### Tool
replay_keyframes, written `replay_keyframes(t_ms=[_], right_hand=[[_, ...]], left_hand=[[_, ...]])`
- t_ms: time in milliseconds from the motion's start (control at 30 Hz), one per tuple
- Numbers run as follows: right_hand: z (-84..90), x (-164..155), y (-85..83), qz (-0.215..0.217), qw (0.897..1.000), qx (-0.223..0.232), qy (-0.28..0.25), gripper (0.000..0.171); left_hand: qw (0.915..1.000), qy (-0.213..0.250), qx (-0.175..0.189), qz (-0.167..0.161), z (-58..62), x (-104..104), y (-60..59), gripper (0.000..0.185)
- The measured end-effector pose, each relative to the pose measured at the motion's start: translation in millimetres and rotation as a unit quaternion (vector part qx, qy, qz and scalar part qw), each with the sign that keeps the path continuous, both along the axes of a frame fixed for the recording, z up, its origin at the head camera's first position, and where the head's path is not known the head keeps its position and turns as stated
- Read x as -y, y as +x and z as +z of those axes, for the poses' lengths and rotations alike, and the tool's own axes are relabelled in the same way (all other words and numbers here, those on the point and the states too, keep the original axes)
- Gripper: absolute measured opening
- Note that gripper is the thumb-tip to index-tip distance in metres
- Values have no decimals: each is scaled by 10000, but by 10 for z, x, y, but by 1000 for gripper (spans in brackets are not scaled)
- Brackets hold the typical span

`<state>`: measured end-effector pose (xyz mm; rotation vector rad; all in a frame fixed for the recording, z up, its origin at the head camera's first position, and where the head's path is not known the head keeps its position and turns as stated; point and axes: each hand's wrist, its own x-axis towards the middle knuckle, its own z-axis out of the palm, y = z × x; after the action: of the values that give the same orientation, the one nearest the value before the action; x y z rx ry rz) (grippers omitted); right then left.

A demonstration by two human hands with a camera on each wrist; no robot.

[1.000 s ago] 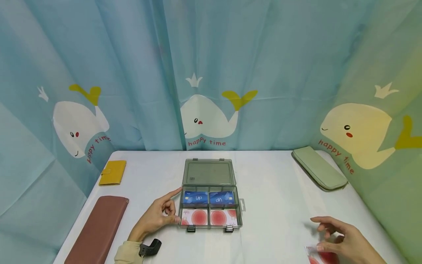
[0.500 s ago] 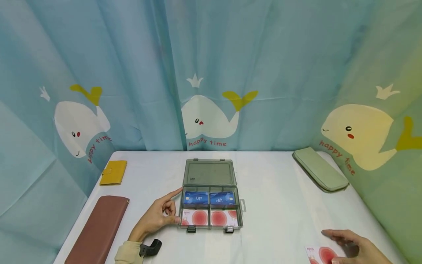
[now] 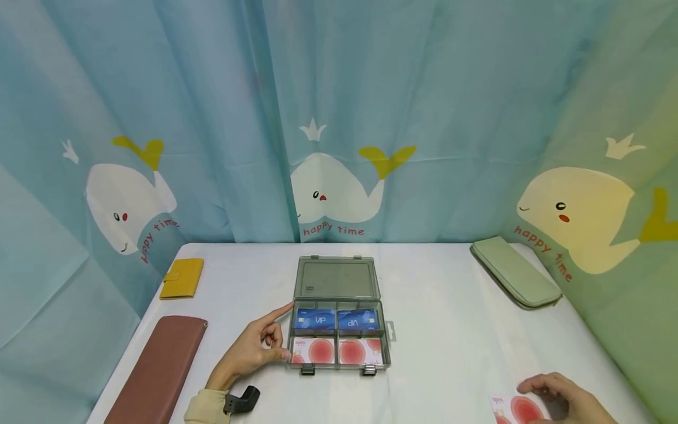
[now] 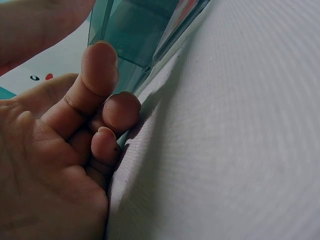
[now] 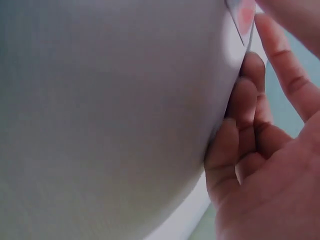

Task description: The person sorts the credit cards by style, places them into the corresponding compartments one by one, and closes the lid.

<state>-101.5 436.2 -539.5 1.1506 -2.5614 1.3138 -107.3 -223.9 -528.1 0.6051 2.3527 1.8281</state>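
Note:
An open grey see-through box (image 3: 391, 330) lies mid-table with its lid (image 3: 336, 278) folded back. Inside are two blue cards (image 3: 318, 319) at the rear and two white cards with red circles (image 3: 313, 350) in front. My left hand (image 3: 254, 347) rests against the box's left wall, index finger straight along it and thumb at the front corner. In the left wrist view, the other fingers (image 4: 107, 107) lie loosely curled beside the box (image 4: 135, 30). My right hand (image 3: 558, 400) is at the near right, fingers curled over a loose white and red card (image 3: 508, 409) on the table. That card's corner (image 5: 245, 17) shows by the fingertips (image 5: 250, 65).
A yellow wallet (image 3: 182, 277) lies at the back left and a long brown pouch (image 3: 159, 368) along the left edge. A green pouch (image 3: 515, 271) sits at the back right. A whale-print curtain surrounds the white table (image 3: 450, 306).
My right hand has dropped toward the near right corner and settled onto the loose card. The left hand and the box have not moved.

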Motion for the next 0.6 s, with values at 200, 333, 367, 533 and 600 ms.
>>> replay_keyframes(t_ms=[200, 333, 367, 533, 600], right_hand=[[153, 216, 127, -1631, 9760, 833, 1175, 38], [163, 279, 152, -2204, 9577, 812, 1662, 36], [146, 267, 153, -2138, 9612, 690, 1603, 38], [83, 54, 147, -1374, 9799, 595, 1315, 52], [64, -12, 136, -1171, 9835, 567, 1253, 57]], left_hand=[[10000, -23, -38, -1, -12, 19, 13, 96], [10000, 47, -16, 10, -28, 21, 12, 96], [10000, 66, -13, 12, -34, 21, 11, 96], [9999, 99, -56, -60, -53, 10, 9, 95], [9999, 83, -41, -56, -48, 11, 18, 95]])
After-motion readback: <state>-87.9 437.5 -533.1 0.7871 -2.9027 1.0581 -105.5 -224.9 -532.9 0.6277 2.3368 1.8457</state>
